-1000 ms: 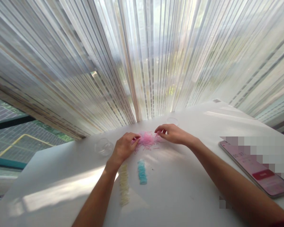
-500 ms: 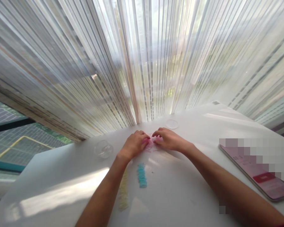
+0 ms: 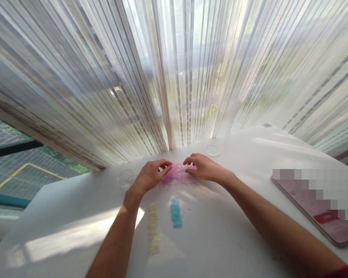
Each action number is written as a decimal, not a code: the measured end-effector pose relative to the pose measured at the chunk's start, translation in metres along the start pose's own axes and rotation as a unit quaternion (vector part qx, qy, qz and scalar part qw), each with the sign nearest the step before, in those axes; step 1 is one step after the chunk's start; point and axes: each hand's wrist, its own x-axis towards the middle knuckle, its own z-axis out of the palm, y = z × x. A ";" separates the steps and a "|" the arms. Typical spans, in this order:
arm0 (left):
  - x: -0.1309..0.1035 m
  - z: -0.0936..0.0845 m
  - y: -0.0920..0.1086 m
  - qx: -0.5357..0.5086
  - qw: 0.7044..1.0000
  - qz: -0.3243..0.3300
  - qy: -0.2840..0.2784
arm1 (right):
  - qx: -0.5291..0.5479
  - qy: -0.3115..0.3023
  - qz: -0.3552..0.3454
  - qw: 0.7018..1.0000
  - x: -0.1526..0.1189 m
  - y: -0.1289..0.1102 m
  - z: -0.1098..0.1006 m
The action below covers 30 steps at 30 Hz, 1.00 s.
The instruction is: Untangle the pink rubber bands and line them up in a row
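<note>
The loose pile of thin pink strands (image 3: pixel 177 177) lies on the white table (image 3: pixel 217 239) in front of you, near its far edge and between your two hands, spread in a tangle with a few pieces straying toward you. Your left hand (image 3: pixel 150 174) is at the pile's left side, fingers curved and thumb tip close to the fingertips, touching the pink; you cannot tell whether a strand is pinched there. Your right hand (image 3: pixel 205 168) is at the right side, partly open, its thumb and fingers parted over the pink edge.

Nearer to you than the pile, a short blue row of small pieces (image 3: pixel 176 212) lies apart from it, with a tiny dark speck (image 3: pixel 189 209) just to its right. To the left of the blue row, a longer pale yellow row (image 3: pixel 154 229) runs toward you, roughly alongside it. A clear round container (image 3: pixel 124 179) sits beyond your left wrist, and a clear disc (image 3: pixel 214 150) lies flat beyond your right hand.

Farther right, a phone (image 3: pixel 306 206) lies screen up, partly hidden by blurred blocks. A dark red sleeve (image 3: pixel 347 272) shows at your right forearm. A striped, sheer curtain (image 3: pixel 162 77) hangs behind the table's far edge.
</note>
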 end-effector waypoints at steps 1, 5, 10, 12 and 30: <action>-0.001 -0.001 0.000 -0.002 1.000 -0.003 -0.002 | -0.001 0.000 -0.004 1.000 0.004 -0.001 0.001; -0.003 -0.004 -0.003 -0.002 1.000 -0.015 -0.005 | -0.006 0.016 -0.004 1.000 0.014 -0.007 0.008; -0.003 -0.005 -0.007 0.021 1.000 -0.013 -0.006 | -0.044 -0.005 -0.003 0.999 0.013 -0.009 0.014; -0.003 -0.004 -0.008 0.021 1.000 -0.016 -0.009 | -0.051 -0.011 0.002 0.999 0.013 -0.008 0.014; -0.011 -0.018 -0.002 0.075 0.995 -0.022 -0.057 | -0.046 0.007 -0.001 0.999 0.013 -0.002 0.009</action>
